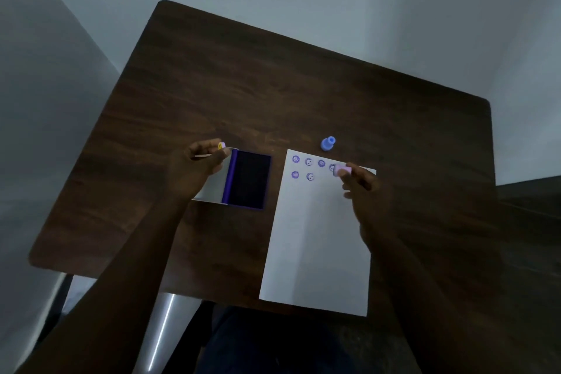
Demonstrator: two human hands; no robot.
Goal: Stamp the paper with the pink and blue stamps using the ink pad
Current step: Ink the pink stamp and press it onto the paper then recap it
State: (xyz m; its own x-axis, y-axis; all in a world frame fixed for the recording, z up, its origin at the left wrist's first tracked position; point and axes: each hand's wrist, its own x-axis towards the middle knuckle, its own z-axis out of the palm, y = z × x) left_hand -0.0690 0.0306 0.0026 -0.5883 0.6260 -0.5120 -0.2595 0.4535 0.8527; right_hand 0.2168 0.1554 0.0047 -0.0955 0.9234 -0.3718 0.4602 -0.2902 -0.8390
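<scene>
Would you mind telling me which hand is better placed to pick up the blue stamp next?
The right hand, probably. It hovers over the paper, close to the blue stamp, though it holds the pink stamp.

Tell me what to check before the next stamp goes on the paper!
1. Ink pad open, lid folded back: ok.
2. Pink stamp held in the right hand, over the paper's top row: ok.
3. Room left on the paper: ok, only six prints show and most of the sheet is blank.
4. Left hand free to steady the paper: not ok, it holds a small pink piece with a yellow face, maybe a cap.
5. Blue stamp ready, standing on the table above the paper: ok.
6. Ink on the pink stamp's face: cannot tell, it is hidden.
</scene>
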